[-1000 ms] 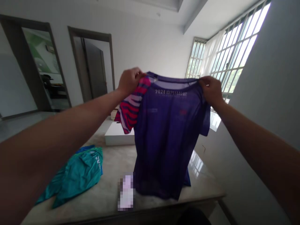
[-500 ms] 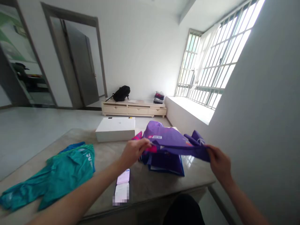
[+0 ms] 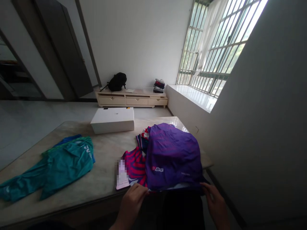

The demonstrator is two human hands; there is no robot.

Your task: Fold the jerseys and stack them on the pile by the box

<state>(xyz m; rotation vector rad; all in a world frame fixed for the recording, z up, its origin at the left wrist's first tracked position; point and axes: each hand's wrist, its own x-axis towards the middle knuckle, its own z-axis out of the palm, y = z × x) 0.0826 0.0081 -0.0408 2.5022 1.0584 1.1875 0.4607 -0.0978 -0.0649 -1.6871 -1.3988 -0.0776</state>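
A purple jersey (image 3: 172, 153) with a small white and pink logo lies spread over other clothes at the table's front edge. My left hand (image 3: 134, 198) pinches its near left corner, and my right hand (image 3: 214, 201) grips the near right corner, so the hem is stretched between them. From under its left side shows a pink and navy patterned sleeve (image 3: 135, 163). That sleeve partly covers a phone (image 3: 122, 179) with a lit screen. What else lies beneath the purple jersey is mostly hidden.
Teal clothing (image 3: 67, 166) lies at the table's left, with blue cloth under it. A white box (image 3: 114, 120) stands at the table's far side. Behind, a low cabinet (image 3: 136, 101) bears a black backpack (image 3: 117, 82) and folded clothes (image 3: 159, 86). A wall (image 3: 259, 143) rises close on the right.
Both hands have drawn the purple jersey down and toward me; it was held up and bunched, and now lies flatter over the pile. The patterned sleeve now overlaps the phone. My view has tilted downward.
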